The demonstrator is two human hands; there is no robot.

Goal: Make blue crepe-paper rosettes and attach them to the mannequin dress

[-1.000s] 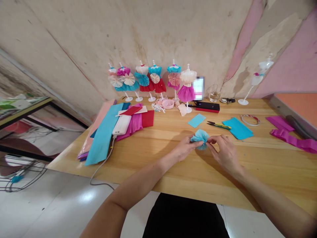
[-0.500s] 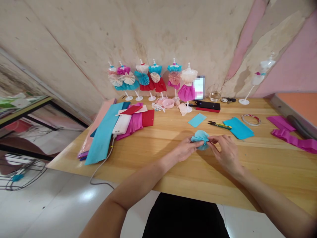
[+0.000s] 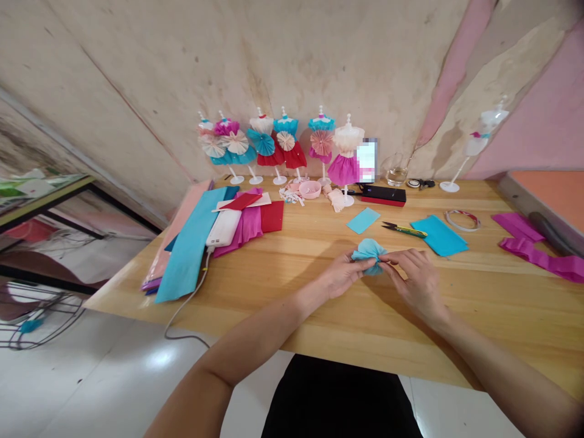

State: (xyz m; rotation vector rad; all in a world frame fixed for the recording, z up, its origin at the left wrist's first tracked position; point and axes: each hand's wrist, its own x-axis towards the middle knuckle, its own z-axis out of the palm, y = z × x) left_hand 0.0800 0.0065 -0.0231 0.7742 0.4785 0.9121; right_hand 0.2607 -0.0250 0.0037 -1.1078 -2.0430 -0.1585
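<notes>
A small fan of pleated turquoise crepe paper (image 3: 368,253) sits gathered between my hands, above the wooden tabletop (image 3: 483,304). My left hand (image 3: 342,274) pinches its lower left side between thumb and fingers. My right hand (image 3: 410,277) grips its right side with the fingertips. The fan's pinched base is partly hidden by my fingers. Just beyond my right hand lie small yellow-handled scissors (image 3: 404,230) and a turquoise crepe paper sheet (image 3: 438,236).
Paper-dressed miniature mannequins (image 3: 274,143) stand along the wall at the table's back. Crepe paper stacks (image 3: 187,249) and a white power bank (image 3: 223,228) with its cable lie left. Magenta paper strips (image 3: 538,255), a tape roll (image 3: 462,220) and a grey-edged box (image 3: 542,207) lie right.
My right hand has shifted slightly left and closed in on the fan, whose folds look a little tighter. The view has tilted slightly.
</notes>
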